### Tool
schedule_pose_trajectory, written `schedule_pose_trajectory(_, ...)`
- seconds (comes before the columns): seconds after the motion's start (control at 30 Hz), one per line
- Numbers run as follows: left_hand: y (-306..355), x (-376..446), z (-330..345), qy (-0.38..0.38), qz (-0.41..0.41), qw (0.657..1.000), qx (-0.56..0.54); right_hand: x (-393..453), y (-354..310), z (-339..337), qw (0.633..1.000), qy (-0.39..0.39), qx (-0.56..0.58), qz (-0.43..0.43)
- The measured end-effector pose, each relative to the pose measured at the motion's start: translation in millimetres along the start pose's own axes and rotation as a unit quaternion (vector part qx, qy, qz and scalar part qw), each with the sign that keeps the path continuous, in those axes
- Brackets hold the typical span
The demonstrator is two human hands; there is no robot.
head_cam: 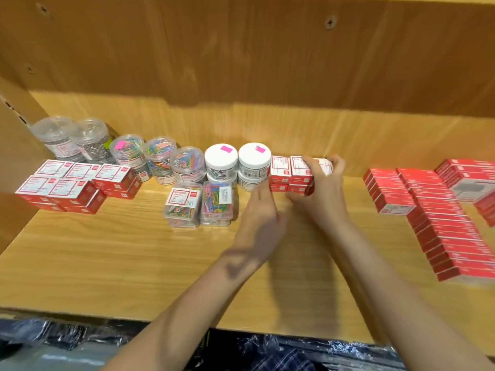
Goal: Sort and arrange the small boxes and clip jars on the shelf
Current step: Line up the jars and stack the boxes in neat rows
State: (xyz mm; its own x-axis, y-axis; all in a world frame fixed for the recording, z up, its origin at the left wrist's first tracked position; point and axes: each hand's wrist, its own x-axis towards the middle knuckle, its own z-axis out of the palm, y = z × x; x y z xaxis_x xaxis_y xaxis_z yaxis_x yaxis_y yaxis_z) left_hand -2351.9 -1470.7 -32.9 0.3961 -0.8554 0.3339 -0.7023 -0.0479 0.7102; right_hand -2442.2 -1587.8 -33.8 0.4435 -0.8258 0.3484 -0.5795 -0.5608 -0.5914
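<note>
A two-high stack of small red-and-white boxes stands mid-shelf, right of two white-lidded jars. My right hand grips the right end of this stack, fingers curled over the top. My left hand touches the stack's left front with straight fingers. Clear jars of coloured clips and of silver clips line the back left. Two clear flat clip cases lie in front of them.
More red-and-white boxes sit stacked at the left by the side panel. Long rows of red boxes fill the right. The wooden shelf has its front edge near me, with wrapped goods below.
</note>
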Motion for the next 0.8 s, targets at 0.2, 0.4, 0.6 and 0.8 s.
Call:
schedule_pose_trajectory(0.2, -4.1, 11.1, 11.3, -0.004, -0.097, 0.993, -0.06, 1.7, 14.9, -2.1, 0.998, -0.007, 0.043, -0.044)
schedule_pose_trajectory(0.4, -1.1, -10.0, 1.1, -0.032, -0.105, 0.988, -0.111, -15.9, 24.7, -25.4, 0.994, -0.063, 0.028, -0.089)
schedule_pose_trajectory(0.6, -6.0, -50.6, -26.8, -0.077, -0.069, 0.986, -0.129, -69.9, 13.8, -51.7, 0.983, -0.131, 0.008, -0.128)
schedule_pose_trajectory(0.8, -36.2, -79.2, -81.2, -0.134, -0.097, 0.977, -0.136, -120.4, -32.9, -31.5, 0.982, -0.12, -0.03, -0.143)
